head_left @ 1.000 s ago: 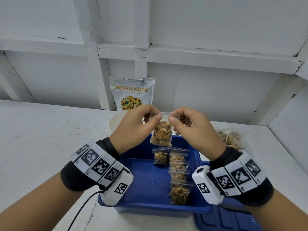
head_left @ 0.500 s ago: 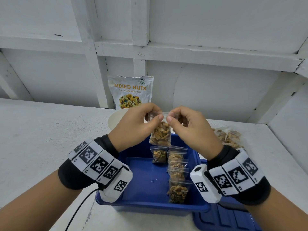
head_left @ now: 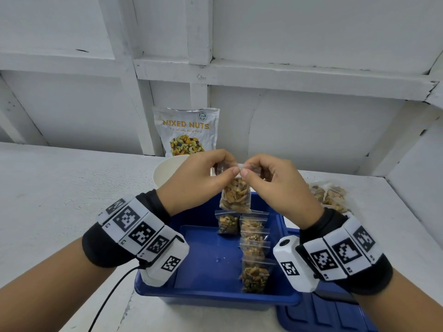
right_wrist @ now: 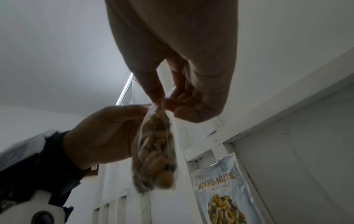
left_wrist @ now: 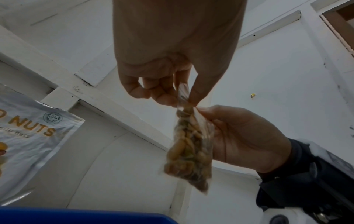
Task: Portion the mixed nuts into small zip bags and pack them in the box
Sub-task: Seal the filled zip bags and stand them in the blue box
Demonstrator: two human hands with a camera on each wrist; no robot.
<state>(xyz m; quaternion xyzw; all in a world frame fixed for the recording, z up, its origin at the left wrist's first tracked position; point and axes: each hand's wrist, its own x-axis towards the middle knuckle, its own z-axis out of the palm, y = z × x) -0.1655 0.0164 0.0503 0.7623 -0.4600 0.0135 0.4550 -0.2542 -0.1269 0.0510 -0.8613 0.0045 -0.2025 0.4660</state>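
A small clear zip bag [head_left: 235, 197] full of nuts hangs above the blue box [head_left: 206, 257]. My left hand [head_left: 203, 180] pinches its top edge from the left and my right hand [head_left: 268, 180] pinches it from the right, thumbs almost meeting. The left wrist view shows the zip bag [left_wrist: 189, 148] hanging from my left hand [left_wrist: 182, 97], with the right hand [left_wrist: 243, 136] beside it. Seen from the right wrist, the zip bag [right_wrist: 155, 154] hangs from my right hand [right_wrist: 172, 100]. Several filled zip bags [head_left: 254, 245] stand in a row inside the box.
A large "MIXED NUTS" pouch [head_left: 185, 133] leans on the white wall behind a cream bowl [head_left: 165, 173]. More filled bags [head_left: 328, 197] lie on the table at the right. A blue lid [head_left: 326, 317] lies at the box's front right.
My two hands' pinching fingers have slid closer together along the bag's top edge. The bag stays above the box.
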